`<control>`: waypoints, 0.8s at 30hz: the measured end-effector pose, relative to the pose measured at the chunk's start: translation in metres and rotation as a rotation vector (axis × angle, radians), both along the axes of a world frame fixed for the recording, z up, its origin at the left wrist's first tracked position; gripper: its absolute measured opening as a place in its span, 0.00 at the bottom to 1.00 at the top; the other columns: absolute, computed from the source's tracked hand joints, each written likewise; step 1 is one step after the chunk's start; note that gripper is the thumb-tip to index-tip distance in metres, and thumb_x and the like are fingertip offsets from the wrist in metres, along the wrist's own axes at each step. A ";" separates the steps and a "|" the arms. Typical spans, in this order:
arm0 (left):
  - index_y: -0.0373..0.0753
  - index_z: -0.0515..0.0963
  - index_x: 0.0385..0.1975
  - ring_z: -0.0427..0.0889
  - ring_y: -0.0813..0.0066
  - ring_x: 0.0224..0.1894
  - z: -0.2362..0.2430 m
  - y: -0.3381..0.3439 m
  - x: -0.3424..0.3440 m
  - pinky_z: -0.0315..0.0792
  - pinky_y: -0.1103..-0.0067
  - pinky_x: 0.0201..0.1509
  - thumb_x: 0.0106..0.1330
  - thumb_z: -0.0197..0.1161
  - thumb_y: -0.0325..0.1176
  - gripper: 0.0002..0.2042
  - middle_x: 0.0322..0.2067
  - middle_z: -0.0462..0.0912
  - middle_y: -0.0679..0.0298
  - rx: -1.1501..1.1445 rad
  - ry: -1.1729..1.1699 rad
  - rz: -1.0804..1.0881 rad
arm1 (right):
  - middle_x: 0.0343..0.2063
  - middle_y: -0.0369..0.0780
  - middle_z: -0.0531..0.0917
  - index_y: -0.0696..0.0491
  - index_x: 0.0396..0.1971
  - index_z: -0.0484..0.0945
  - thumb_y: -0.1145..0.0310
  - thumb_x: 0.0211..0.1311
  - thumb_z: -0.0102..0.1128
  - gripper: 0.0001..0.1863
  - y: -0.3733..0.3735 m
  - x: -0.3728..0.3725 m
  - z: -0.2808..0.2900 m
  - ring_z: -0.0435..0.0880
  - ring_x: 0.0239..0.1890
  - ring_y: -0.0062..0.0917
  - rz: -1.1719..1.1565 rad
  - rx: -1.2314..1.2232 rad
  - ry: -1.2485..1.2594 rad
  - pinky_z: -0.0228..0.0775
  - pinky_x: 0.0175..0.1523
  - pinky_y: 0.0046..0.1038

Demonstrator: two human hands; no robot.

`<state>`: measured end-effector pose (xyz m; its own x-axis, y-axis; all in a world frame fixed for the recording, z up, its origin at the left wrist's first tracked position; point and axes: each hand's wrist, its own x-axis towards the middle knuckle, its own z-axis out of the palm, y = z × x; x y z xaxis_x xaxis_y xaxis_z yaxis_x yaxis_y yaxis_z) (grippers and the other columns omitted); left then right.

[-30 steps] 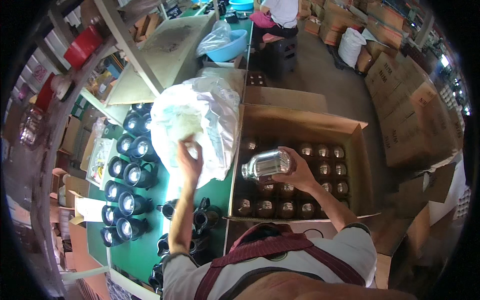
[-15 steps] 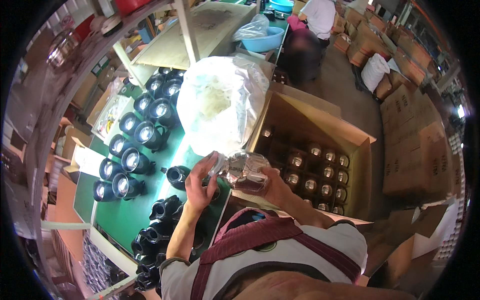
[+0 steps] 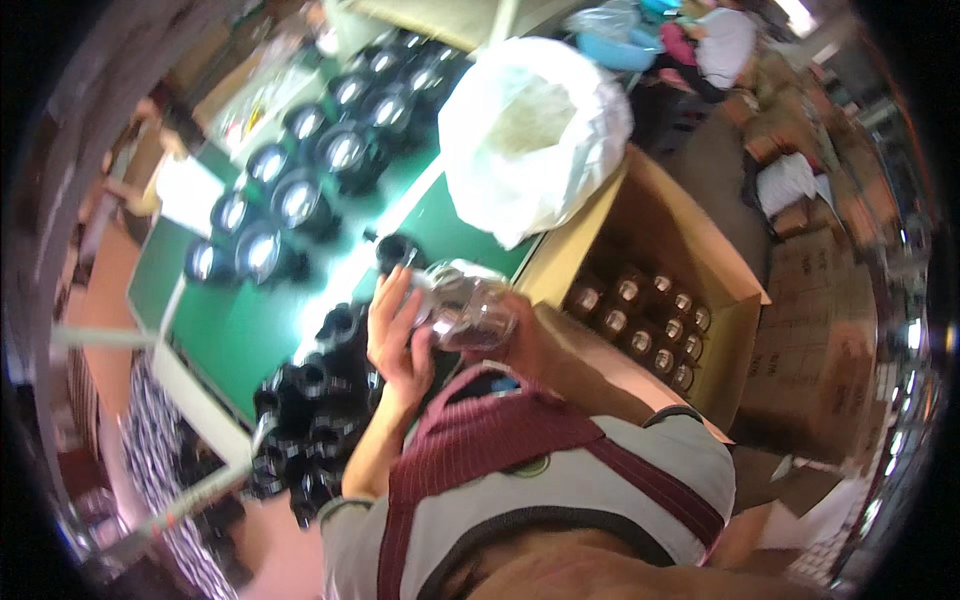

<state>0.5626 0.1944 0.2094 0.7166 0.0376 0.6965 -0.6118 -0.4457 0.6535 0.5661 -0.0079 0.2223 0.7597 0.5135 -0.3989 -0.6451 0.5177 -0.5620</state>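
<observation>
Both my hands hold a clear glass jar [image 3: 468, 312] lying on its side in front of my apron. My left hand [image 3: 398, 335] is closed around its left end, where a pale clear rim or cover shows. My right hand [image 3: 522, 338] grips the right end, its fingers partly hidden behind the glass. Just beyond my left fingers, a black cup-shaped part [image 3: 398, 252] stands on the green table [image 3: 432, 218]. Many black fittings [image 3: 318, 385] lie heaped left of my left forearm.
An open white plastic sack [image 3: 590, 165] stands beyond my hands. To the right, a divided cardboard box [image 3: 735, 290] holds several glass vessels. Rows of black cups with shiny insides [image 3: 298, 200] fill the table's far left. A person [image 3: 722, 45] sits further off, near stacked cartons [image 3: 805, 330].
The view has swung, so table, sack and box sit differently in it. Both hands stay on the jar, now slightly lower and nearer my chest.
</observation>
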 end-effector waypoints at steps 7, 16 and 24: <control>0.32 0.61 0.70 0.57 0.46 0.74 -0.007 0.065 -0.037 0.49 0.54 0.75 0.68 0.60 0.53 0.37 0.70 0.61 0.45 0.093 0.228 -0.005 | 0.62 0.44 0.73 0.47 0.68 0.62 0.42 0.70 0.49 0.35 0.015 0.000 -0.056 0.77 0.60 0.42 -0.034 0.148 0.095 0.78 0.58 0.49; 0.43 0.61 0.70 0.52 0.49 0.75 -0.098 0.192 -0.079 0.43 0.46 0.76 0.38 0.83 0.44 0.54 0.71 0.60 0.51 0.916 0.971 0.570 | 0.66 0.40 0.70 0.40 0.70 0.62 0.42 0.70 0.52 0.33 0.019 0.007 -0.090 0.75 0.62 0.44 -0.013 0.177 0.051 0.77 0.58 0.53; 0.47 0.71 0.62 0.71 0.56 0.62 -0.060 0.210 -0.078 0.60 0.62 0.72 0.28 0.85 0.34 0.50 0.56 0.77 0.60 0.722 0.849 0.349 | 0.64 0.43 0.73 0.41 0.71 0.59 0.40 0.72 0.43 0.34 0.053 0.003 -0.079 0.78 0.61 0.41 0.107 0.016 -0.047 0.79 0.57 0.45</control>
